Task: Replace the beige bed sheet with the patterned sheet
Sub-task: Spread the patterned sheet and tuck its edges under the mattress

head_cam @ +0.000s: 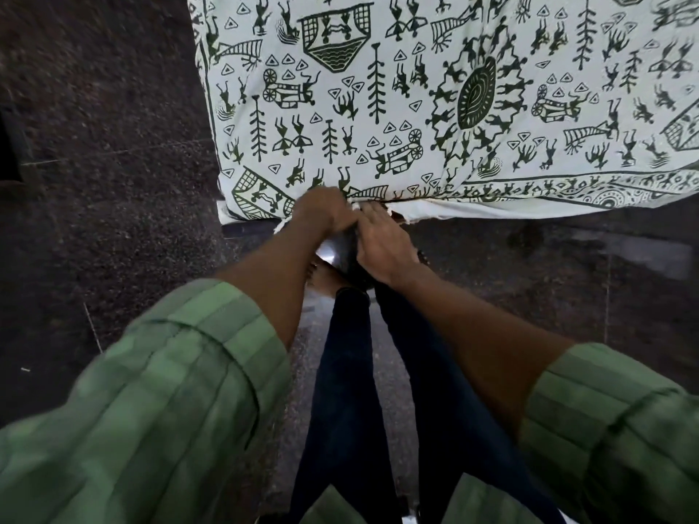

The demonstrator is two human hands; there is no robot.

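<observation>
The patterned sheet (pixel 416 107), pale green-white with dark green folk figures, trees and carts, covers the bed across the upper half of the head view. My left hand (pixel 321 211) is at the sheet's near edge, fingers curled into the fabric at the mattress side. My right hand (pixel 382 240) lies just beside it with fingers extended, pressing against the same edge. Both hands meet near the bed's near-left corner. A plain white hem (pixel 472 213) hangs below the printed border to the right of my hands. No beige sheet is visible.
Dark speckled stone floor (pixel 106 145) surrounds the bed on the left and in front. My legs in dark trousers (pixel 359 372) stand close to the bed edge. The bed's near-left corner (pixel 227 206) is just left of my hands.
</observation>
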